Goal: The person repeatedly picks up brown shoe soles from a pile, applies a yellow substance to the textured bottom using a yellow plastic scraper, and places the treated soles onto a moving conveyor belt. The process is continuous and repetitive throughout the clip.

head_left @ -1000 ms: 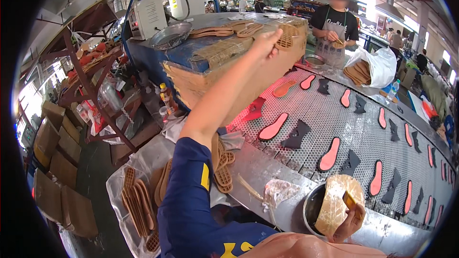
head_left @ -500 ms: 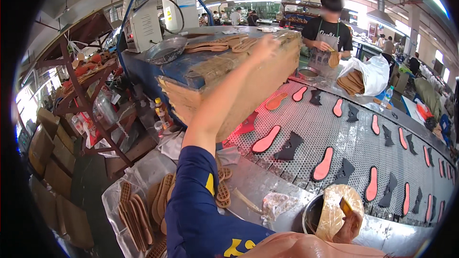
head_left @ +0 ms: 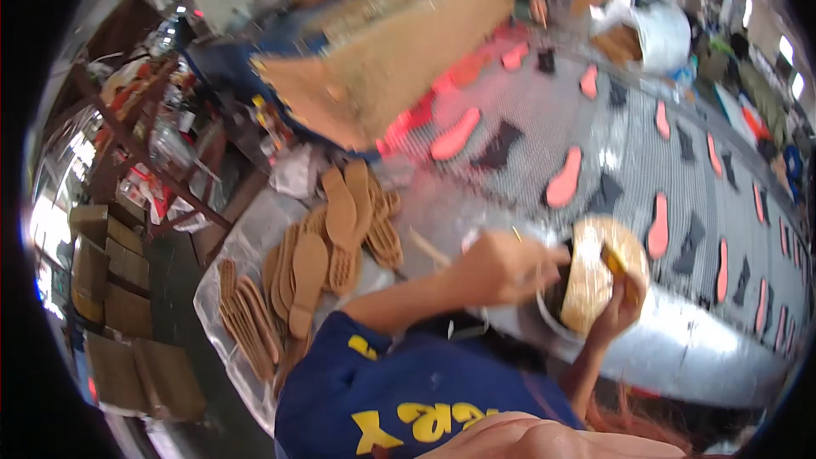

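Head view: we're reading the clock from picture centre, and yeah, it's coming out pretty blurry.
Right hand [head_left: 619, 310]: we're gripping a small yellow tool [head_left: 615, 262] at 4 o'clock, over the tan board [head_left: 586, 285]; we're not making out what kind.
Left hand [head_left: 510, 268]: hovering closer in, also at 4 o'clock, fingers looking partly curled; whether we're pinching anything, we can't tell.
Metal bowl [head_left: 548, 319]: sitting at 4 o'clock too, with the tape-wrapped board covering its 3 o'clock side.
Tan soles [head_left: 308, 276]: lying from 8 to 9 o'clock on whitish plastic [head_left: 259, 229].
Mesh belt [head_left: 625, 149]: stretching out around 2 o'clock, carrying pink sole-shaped pieces [head_left: 564, 178] and black cutouts [head_left: 497, 146].
Tool over board: imo we're best off keeping the grip light, steadying that wrist, and not leaning on the board, since it's possibly tipping if we're pressing its edge.
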`<state>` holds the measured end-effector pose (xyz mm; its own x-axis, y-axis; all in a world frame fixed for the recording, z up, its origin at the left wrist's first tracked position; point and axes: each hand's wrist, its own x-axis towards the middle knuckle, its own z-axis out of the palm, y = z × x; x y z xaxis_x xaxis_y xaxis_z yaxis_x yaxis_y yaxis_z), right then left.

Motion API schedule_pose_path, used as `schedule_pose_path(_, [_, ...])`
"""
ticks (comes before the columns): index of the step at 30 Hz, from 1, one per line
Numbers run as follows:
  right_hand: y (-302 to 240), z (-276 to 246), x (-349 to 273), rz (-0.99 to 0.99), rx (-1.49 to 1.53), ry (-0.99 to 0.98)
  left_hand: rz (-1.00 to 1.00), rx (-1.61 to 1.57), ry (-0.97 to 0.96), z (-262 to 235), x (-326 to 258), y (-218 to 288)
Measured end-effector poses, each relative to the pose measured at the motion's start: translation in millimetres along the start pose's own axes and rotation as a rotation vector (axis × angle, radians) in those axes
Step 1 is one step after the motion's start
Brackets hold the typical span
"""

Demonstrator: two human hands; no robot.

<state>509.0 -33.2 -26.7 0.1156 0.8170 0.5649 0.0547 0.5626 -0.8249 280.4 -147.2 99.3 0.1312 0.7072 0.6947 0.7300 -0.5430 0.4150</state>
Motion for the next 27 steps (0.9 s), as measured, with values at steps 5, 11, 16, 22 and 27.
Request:
schedule_pose_path(5, [-17, -4, -6, 0.115, 0.011, -0.059, -0.445, 0.127, -0.065, 24, -89, -25])
schedule_pose_path(11, [-22, -6, -16, 0.129, 0.023, 0.045, -0.713, 0.552, 0.132, -5, -140, -49])
schedule_pose_path(16, [-13, -16, -30, 0.129, -0.054, 0.012, -1.025, 1.467, 0.127, -65, -185, -73])
schedule_pose_path(22, [-3, -31, -33, 0.015, -0.125, -0.108, -1.57, 0.748, 0.108, -119, -210, -100])
schedule_pose_path(27, [-8, -26, -32, 0.018, -0.085, -0.102, -1.466, 0.738, 0.21, -125, -213, -104])
